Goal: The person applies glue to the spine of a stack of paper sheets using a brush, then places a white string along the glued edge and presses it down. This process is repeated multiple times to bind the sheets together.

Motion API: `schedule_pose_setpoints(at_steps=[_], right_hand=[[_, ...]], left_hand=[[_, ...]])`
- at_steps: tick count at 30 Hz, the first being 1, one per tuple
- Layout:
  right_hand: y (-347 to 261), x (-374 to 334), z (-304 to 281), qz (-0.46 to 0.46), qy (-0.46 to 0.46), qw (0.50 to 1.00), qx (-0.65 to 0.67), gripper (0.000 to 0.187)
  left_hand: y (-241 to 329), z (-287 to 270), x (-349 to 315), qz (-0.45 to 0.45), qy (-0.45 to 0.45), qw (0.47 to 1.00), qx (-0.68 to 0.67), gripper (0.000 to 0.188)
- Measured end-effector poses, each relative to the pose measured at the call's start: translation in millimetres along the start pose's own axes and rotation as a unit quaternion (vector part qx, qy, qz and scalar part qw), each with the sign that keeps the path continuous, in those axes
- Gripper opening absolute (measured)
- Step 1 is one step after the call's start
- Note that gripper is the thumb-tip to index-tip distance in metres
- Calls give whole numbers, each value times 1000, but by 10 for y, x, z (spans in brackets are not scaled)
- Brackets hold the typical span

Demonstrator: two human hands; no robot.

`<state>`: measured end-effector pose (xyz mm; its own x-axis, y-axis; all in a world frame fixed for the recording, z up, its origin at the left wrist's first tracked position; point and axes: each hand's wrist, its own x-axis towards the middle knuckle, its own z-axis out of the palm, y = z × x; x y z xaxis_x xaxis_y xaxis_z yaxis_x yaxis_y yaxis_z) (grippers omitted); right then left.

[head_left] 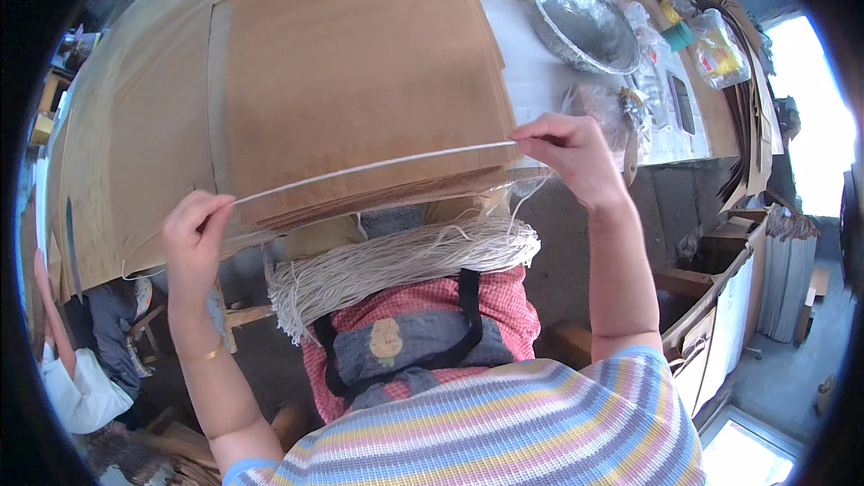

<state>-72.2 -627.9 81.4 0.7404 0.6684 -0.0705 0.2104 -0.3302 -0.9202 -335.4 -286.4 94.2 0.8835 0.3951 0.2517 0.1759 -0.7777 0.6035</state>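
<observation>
A white cord [378,165] is stretched taut between my hands, just above the near edge of a stack of brown paper sheets [360,54]. My left hand [195,227] pinches one end, and a loose tail of cord hangs beyond it on the left. At the right, my right hand [569,148] pinches the cord's other end between thumb and fingers, with a short tail dangling beneath. Across my lap, on a red checked apron [513,292], lies a thick bundle of similar white cords [405,261].
Right of the paper sit a grey-smeared basin [587,22], a clear plastic bag [598,108], a brush [633,130] and a dark phone [680,104]. A plastic-wrapped package [717,52] stands farther right. Another person's arm [56,315] shows at the far left. Cardboard boxes [711,297] stand at lower right.
</observation>
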Motion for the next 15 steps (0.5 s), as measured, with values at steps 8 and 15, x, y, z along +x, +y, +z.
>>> schedule_pose_setpoints(at_steps=[8, 15], right_hand=[[646, 252, 458, 9, 91, 970, -224, 20], [512, 228, 402, 27, 64, 966, -248, 24]], left_hand=[[-536, 576, -52, -78, -11, 997, 5, 8], [-266, 607, -63, 134, 60, 935, 322, 18]])
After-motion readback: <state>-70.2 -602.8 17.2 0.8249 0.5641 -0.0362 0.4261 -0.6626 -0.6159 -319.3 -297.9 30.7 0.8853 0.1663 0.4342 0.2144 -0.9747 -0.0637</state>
